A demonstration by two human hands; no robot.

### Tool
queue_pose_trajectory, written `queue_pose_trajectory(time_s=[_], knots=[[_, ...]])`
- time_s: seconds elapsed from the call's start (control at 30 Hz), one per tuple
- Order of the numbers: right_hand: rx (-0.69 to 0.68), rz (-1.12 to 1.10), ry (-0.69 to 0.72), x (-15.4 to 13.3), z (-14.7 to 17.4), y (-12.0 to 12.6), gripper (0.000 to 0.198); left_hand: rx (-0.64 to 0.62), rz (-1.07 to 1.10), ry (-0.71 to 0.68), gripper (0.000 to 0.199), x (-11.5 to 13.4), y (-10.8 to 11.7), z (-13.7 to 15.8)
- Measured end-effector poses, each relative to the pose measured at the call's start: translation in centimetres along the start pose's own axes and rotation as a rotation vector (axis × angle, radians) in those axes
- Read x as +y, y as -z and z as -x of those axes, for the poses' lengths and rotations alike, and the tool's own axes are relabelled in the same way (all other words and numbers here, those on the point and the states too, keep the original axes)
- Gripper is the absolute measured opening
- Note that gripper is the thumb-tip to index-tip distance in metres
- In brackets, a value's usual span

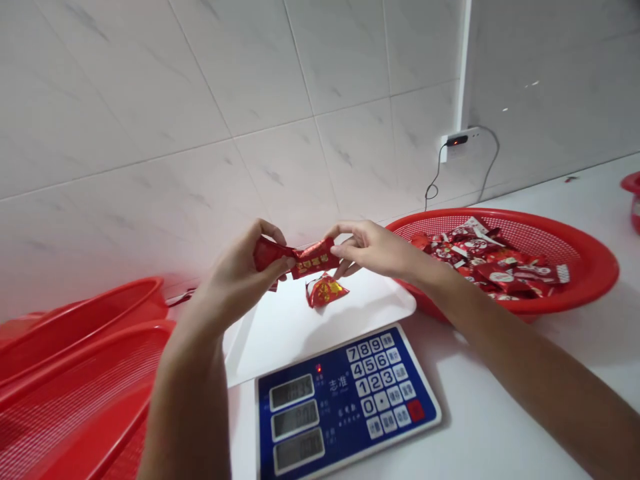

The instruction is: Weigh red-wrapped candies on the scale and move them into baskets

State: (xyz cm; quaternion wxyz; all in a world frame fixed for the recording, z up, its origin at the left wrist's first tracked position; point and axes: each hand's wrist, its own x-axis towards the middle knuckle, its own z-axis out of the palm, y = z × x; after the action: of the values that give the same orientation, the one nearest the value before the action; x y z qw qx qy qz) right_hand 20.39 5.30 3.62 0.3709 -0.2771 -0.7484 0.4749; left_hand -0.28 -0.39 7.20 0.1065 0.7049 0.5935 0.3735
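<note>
Above the white pan of a digital scale, my two hands meet over red wrapped packets. My left hand pinches a red packet between thumb and fingers. My right hand grips the right end of a shiny red packet with gold lettering, whose left end touches my left fingers. Just below, a red and gold packet sits on the pan. Part of another red packet shows beneath my left hand, mostly hidden by it.
To the right stands a red plastic basket holding many small red packets. More red baskets are at the left. Behind is a tiled wall with a socket, a plugged-in adapter and hanging cables.
</note>
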Motion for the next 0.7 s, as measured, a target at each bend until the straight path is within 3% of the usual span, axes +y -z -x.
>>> queue_pose_trajectory(time_s=[0.1, 0.17, 0.27, 0.37, 0.5, 0.6, 0.7], knots=[[0.042, 0.411, -0.080, 0.2, 0.1, 0.6, 0.026, -0.123, -0.258, 0.023, 0.021, -1.3, 0.5, -0.2], [0.052, 0.609, -0.117, 0.2, 0.2, 0.8, 0.031, -0.266, -0.294, 0.060, 0.023, -2.0, 0.9, -0.3], [-0.025, 0.707, -0.138, 0.0, 0.5, 0.7, 0.032, -0.433, -0.231, 0.090, 0.026, -2.6, 0.9, -0.3], [-0.090, 0.744, -0.140, -0.3, 0.7, 0.4, 0.033, -0.499, -0.242, 0.111, 0.022, -2.7, 0.2, -0.5], [-0.037, 0.762, -0.096, -0.1, 0.7, 0.3, 0.030, -0.388, -0.288, 0.181, 0.024, -2.2, -0.4, -0.6], [-0.042, 0.520, 0.057, 0.3, 0.4, 0.2, 0.023, -0.143, 0.012, 0.079, 0.018, -0.4, -0.3, 0.2], [-0.162, 0.164, 0.253, 0.0, 0.6, -0.3, 0.038, 0.011, 0.337, -0.089, 0.017, 1.8, -0.7, 1.5]])
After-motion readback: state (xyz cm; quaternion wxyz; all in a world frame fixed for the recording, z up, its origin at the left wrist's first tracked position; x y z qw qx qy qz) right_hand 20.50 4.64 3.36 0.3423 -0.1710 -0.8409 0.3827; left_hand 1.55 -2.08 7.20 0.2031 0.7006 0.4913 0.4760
